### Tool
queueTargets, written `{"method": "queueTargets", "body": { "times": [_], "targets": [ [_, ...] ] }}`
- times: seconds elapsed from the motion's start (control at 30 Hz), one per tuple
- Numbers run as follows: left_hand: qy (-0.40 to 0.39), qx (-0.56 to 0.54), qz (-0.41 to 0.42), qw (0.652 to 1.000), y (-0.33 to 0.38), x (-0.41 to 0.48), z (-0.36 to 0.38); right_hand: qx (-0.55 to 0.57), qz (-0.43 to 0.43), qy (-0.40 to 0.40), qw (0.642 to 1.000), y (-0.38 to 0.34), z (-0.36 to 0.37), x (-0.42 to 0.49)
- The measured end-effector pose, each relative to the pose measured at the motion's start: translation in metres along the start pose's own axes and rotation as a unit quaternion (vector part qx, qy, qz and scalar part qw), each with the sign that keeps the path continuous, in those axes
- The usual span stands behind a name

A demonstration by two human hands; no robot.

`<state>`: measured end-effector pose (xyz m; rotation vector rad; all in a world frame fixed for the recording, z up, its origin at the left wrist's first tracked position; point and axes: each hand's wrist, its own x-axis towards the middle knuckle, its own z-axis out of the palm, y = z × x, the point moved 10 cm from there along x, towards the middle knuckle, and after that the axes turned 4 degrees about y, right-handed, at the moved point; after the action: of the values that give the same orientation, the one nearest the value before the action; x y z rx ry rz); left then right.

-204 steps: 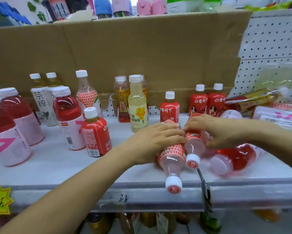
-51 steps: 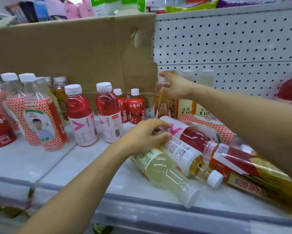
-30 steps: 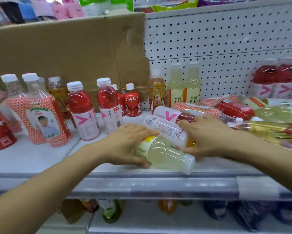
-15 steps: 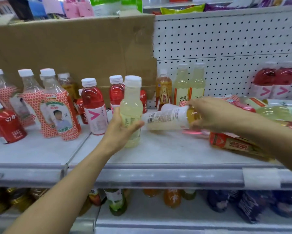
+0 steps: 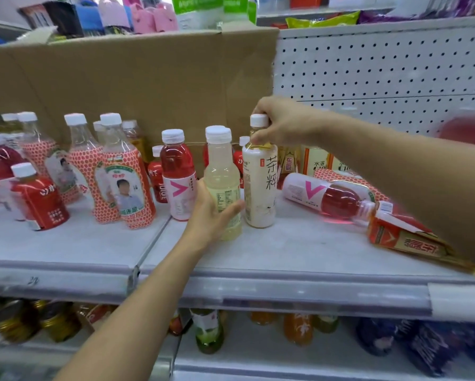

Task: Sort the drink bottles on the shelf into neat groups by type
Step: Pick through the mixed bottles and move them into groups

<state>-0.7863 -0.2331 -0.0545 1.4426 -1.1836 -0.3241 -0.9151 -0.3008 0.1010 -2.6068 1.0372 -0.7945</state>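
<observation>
- Both bottles in hand stand upright on the white metal shelf [image 5: 299, 248], long axes vertical, near its front half.
- The left hand [image 5: 210, 215] wraps the lower body of the pale yellow translucent plastic bottle with a white cap [image 5: 222, 171]: thumb on its left side, fingers curled across the front. The base appears to be on the shelf.
- The right hand [image 5: 281, 123] comes from above and to the right and pinches the neck and white cap of the tall bottle with the white label and black characters [image 5: 261, 193]. That base also appears to be down.
- The two bottles stand side by side, touching or nearly so, with the yellow one on the left. We cannot tell whether there is a gap.
- Key relation: pale yellow bottles with orange-edged labels [image 5: 317, 162] stand at the back, behind and to the right of both held bottles, partly hidden by the right forearm. We judge these to be the yellow bottle's group, so its path runs back and right, past the white-labelled bottle.
- The right hand is nearer that group, but the left hand holds the bottle.
- Not yet sorted: a red drink bottle with a white label and pink chevron [image 5: 313, 195] lies on its side to the right, cap end pointing right. An orange-and-red labelled bottle [image 5: 403, 239] lies beyond it.
- A matching upright red chevron bottle [image 5: 177, 171] stands just left of the left hand.
</observation>
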Motion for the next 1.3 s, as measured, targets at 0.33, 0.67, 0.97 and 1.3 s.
{"method": "queueTargets", "body": {
  "times": [0.33,0.67,0.97,1.3],
  "targets": [
    [-0.003,0.002,-0.058,0.998,-0.001,-0.015,0.001,0.105,0.049,-0.027,0.993,0.031,0.012,-0.021],
    [-0.042,0.219,0.33,0.917,0.128,-0.043,0.086,-0.02,0.212,-0.032,0.977,0.18,-0.053,-0.115],
    [-0.233,0.47,0.397,0.753,0.092,0.004,0.233,-0.201,0.228,-0.119,0.945,0.263,-0.036,-0.128],
    [-0.175,0.508,0.399,0.743,0.103,0.029,0.235,-0.205,0.222,-0.172,0.938,0.278,-0.015,-0.102]
  ]
}}
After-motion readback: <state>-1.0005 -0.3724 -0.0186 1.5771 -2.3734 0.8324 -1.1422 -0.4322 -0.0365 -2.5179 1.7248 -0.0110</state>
